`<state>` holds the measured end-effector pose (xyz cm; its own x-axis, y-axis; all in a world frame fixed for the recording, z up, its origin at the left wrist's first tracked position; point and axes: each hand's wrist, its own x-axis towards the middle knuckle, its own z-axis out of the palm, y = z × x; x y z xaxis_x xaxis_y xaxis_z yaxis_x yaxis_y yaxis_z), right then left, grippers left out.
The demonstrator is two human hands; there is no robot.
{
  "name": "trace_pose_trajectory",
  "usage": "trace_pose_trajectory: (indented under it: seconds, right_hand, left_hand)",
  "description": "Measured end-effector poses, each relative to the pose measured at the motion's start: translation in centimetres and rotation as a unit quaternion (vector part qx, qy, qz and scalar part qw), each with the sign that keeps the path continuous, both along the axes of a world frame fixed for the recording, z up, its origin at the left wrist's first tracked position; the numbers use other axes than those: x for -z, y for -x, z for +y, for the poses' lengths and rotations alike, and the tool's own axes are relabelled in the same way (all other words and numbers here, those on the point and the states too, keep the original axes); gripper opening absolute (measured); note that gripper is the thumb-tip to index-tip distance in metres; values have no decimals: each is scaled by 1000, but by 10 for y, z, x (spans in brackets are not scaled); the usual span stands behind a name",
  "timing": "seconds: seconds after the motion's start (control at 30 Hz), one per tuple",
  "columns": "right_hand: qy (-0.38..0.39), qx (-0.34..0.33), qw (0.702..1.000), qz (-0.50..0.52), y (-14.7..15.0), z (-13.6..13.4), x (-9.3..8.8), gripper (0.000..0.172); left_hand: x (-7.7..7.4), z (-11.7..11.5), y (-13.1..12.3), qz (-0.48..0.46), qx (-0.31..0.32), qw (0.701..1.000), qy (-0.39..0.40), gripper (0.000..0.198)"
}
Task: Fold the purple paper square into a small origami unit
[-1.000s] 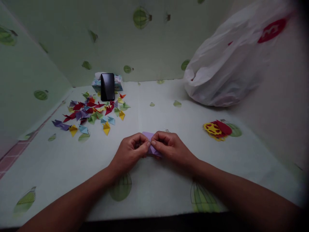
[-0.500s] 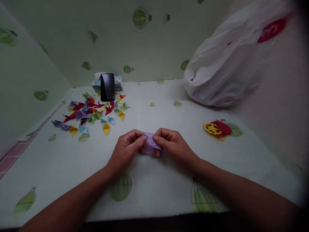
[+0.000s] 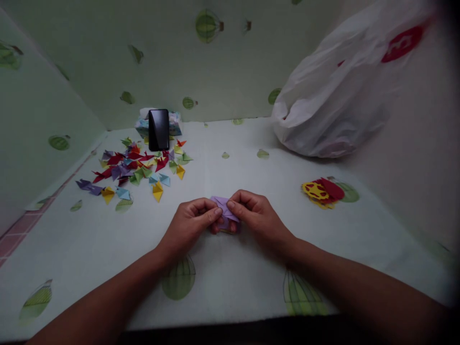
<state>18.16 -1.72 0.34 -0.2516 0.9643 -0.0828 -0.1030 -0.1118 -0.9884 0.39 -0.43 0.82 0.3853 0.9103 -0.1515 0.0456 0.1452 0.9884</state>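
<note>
A small piece of folded purple origami paper (image 3: 223, 207) is held between my two hands, near the middle of the table. My left hand (image 3: 196, 220) pinches its left side, the thumb lying on the paper's face. At its right side my right hand (image 3: 253, 213) grips the edge between thumb and fingers. Creases and a flap show on the paper's upper surface. Fingertips of both hands are partly hidden behind it, and a thin yellowish edge shows beneath.
Several small folded paper pieces (image 3: 136, 167) in many colours lie at the left. A black phone (image 3: 158, 129) leans on a tissue box (image 3: 175, 123) behind them. Red and yellow paper cutouts (image 3: 321, 191) lie at the right, before a white plastic bag (image 3: 323, 110).
My left thumb has shifted slightly right and down over the purple paper. Both hands still hold it, and the view has moved a little.
</note>
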Motion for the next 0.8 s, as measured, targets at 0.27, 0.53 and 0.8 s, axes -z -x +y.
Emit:
trace_pose_trajectory:
  seconds: [0.27, 0.53, 0.8]
  right_hand:
    - [-11, 6, 1000, -24, 0, -2, 0, 25]
    - [-17, -5, 1000, -24, 1, -2, -1, 23]
    - [-15, -36, 999, -18, 0, 0, 0, 23]
  left_hand:
    - [-2, -1, 0, 20, -1, 1000, 0, 21]
    - [-3, -2, -1, 30, -8, 1000, 5, 21]
    - [-1, -2, -2, 43, -21, 999, -8, 22]
